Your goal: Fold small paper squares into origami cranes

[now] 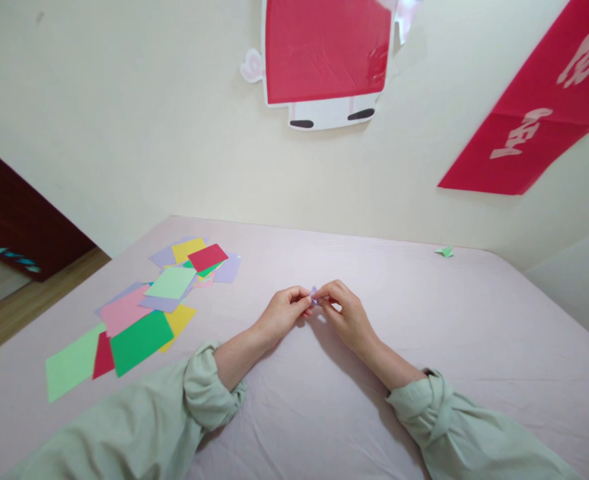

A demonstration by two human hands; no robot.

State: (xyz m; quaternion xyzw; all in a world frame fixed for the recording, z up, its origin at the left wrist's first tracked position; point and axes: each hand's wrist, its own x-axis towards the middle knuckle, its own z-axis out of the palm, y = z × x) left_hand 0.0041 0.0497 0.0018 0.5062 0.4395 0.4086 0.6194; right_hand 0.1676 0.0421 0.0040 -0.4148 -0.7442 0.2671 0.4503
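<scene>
Both my hands meet over the middle of a bed covered with a pale pink sheet (324,413). My left hand (283,312) and my right hand (347,313) each pinch a tiny folded piece of purple paper (314,295) between their fingertips. Only a small corner of the paper shows between the fingers. Both sleeves are light green and rolled up at the forearm.
A loose spread of coloured paper squares (144,313) lies on the sheet to the left: green, pink, yellow, red, purple. A small green folded paper (445,251) sits at the far right near the wall. Red posters hang on the wall (174,133).
</scene>
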